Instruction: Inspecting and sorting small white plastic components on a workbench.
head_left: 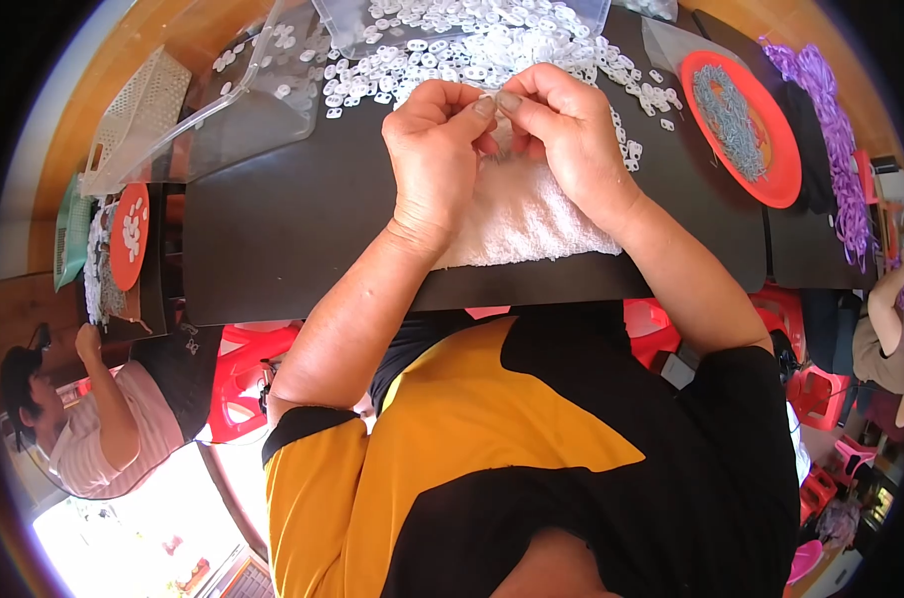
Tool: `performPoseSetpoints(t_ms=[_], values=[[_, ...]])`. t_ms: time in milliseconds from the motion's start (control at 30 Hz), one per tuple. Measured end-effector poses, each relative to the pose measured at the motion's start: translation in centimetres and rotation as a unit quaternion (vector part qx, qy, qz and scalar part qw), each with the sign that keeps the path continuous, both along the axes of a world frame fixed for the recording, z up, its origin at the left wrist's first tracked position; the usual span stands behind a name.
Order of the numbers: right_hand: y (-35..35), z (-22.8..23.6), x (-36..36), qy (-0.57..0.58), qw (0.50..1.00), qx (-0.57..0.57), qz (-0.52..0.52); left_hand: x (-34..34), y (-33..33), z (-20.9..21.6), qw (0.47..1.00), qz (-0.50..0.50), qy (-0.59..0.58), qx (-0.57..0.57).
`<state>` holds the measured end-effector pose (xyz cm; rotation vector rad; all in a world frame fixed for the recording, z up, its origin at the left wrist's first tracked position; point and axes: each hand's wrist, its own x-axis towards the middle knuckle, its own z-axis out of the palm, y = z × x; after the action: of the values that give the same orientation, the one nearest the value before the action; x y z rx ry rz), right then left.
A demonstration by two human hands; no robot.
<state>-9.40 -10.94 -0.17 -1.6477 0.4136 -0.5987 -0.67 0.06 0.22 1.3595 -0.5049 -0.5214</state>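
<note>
My left hand (437, 135) and my right hand (569, 130) meet at the far side of a white cloth (532, 219) on the dark table. Thumbs and fingertips of both are pinched together, almost touching each other. Whatever they hold is too small and too covered by the fingers to make out. Just beyond them spreads a heap of small white plastic pieces with holes (462, 55), with several strays around its edges. To the right, a red plate (786, 149) carries a pile of thin grey metal pins (728, 120).
A clear plastic bin (322, 30) stands in the heap, and a clear lid-like tray (263, 110) lies at left. Purple ribbon (821, 100) hangs along the right. At far left, a person (113, 429) sits by a red plate (118, 249) of white pieces. Red stools (248, 369) stand below.
</note>
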Motion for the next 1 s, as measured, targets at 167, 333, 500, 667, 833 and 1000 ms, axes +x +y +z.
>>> performPoseSetpoints(t_ms=[167,333,500,667,833,1000], values=[[-0.9,-0.9,0.3,-0.078,0.975,-0.203,-0.033,0.3,0.2,0.4,0.996,-0.02,0.086,-0.001],[-1.2,-0.7,0.3,-0.113,0.946,-0.302,-0.031,0.6,0.1,0.2,0.994,-0.028,0.105,-0.033],[-1.4,-0.4,0.2,-0.111,0.934,-0.339,-0.027,0.7,0.2,0.4,0.993,-0.051,0.105,-0.024],[-0.8,-0.6,0.1,-0.057,0.96,-0.273,-0.025,0.5,0.3,0.5,0.995,-0.046,0.091,-0.015],[-0.8,-0.5,0.1,-0.016,0.99,-0.14,-0.008,0.4,0.1,0.4,0.994,-0.045,0.097,-0.026],[-1.1,-0.3,0.1,-0.009,0.98,-0.196,-0.007,0.5,0.3,0.4,0.992,-0.049,0.111,-0.03]])
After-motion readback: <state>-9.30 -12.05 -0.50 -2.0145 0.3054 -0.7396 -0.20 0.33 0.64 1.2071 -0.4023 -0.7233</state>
